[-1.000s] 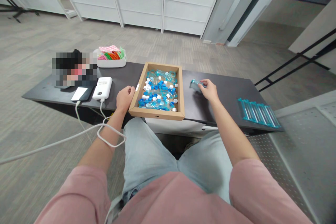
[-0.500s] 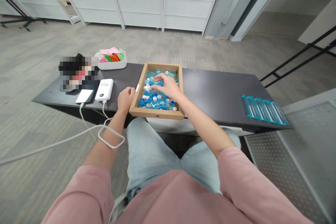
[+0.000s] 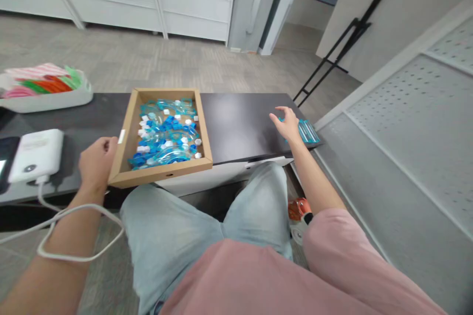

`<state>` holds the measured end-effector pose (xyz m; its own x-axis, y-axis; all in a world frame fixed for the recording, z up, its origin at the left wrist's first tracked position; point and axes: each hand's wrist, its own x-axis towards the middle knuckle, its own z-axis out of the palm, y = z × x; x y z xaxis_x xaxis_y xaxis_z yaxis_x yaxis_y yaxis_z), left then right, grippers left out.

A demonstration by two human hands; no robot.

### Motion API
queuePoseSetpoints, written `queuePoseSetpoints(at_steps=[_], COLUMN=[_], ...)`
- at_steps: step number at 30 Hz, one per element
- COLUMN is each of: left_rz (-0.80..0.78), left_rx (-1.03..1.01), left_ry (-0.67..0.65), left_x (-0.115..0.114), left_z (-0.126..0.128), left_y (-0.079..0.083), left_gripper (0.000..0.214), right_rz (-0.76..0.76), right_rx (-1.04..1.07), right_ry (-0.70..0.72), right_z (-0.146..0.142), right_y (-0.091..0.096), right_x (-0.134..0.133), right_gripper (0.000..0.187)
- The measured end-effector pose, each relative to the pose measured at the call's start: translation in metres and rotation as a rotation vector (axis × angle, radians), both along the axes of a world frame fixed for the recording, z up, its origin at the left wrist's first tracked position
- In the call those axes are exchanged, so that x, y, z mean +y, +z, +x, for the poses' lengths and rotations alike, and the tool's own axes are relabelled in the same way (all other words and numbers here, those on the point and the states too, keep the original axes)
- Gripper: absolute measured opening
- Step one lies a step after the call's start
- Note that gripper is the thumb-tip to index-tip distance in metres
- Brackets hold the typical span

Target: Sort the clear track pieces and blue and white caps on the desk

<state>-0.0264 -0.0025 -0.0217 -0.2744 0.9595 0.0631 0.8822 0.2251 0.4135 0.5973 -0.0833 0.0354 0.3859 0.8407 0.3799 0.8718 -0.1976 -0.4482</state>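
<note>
A cardboard tray (image 3: 130,128) full of small blue and white plastic pieces and clear blue tubes sits on the dark table (image 3: 236,120). My left hand (image 3: 96,160) is curled loosely against the tray's left edge, with nothing visible in it. My right hand (image 3: 285,124) reaches to the table's right end with fingers spread, over a row of clear blue tubes (image 3: 307,131) lying side by side there. I cannot tell if the fingers touch them.
A white power bank (image 3: 36,155) with a white cable (image 3: 66,226) lies left of the tray. A white bin (image 3: 46,91) of colourful strips stands at the back left. A perforated grey panel (image 3: 399,157) runs along the right. A black stand (image 3: 334,51) is behind.
My right hand left the cardboard tray and swung right to the row of tubes. The view turned right. My left hand stayed by the tray.
</note>
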Motion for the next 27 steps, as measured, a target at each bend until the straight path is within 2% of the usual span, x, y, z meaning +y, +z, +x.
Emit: queuePoseSetpoints(at_steps=[2, 4, 7, 10, 16, 21, 23, 27], left_rz=[-0.023, -0.018, -0.014, -0.018, -0.024, 0.002, -0.001, -0.028], left_rx=[0.085, 0.118, 0.132, 0.137, 0.126, 0.097, 0.094, 0.045], left_ry=[-0.009, -0.017, -0.020, -0.029, -0.013, 0.010, 0.021, 0.011], left_x=[0.010, 0.015, 0.016, 0.014, 0.009, -0.001, -0.005, -0.009], left_z=[-0.009, -0.015, -0.019, -0.018, -0.012, 0.000, 0.005, 0.011], left_y=[-0.011, -0.019, -0.021, -0.018, -0.008, 0.003, 0.008, 0.015], left_gripper=[0.068, 0.070, 0.068, 0.068, 0.063, 0.057, 0.055, 0.047], right_rz=[-0.074, -0.167, -0.309, -0.388, -0.344, -0.191, -0.171, -0.198], right_rx=[-0.023, -0.008, 0.025, -0.003, -0.042, -0.108, -0.119, -0.130], right_ry=[-0.258, -0.407, -0.441, -0.374, -0.149, 0.137, 0.220, 0.363], right_z=[0.040, 0.065, 0.079, 0.072, 0.015, -0.053, -0.079, -0.119], right_y=[-0.004, -0.010, -0.022, -0.035, -0.055, -0.064, -0.063, -0.054], right_x=[-0.026, -0.046, -0.061, -0.059, -0.031, -0.017, -0.015, -0.015], right_gripper=[0.062, 0.073, 0.081, 0.088, 0.089, 0.054, 0.048, 0.059])
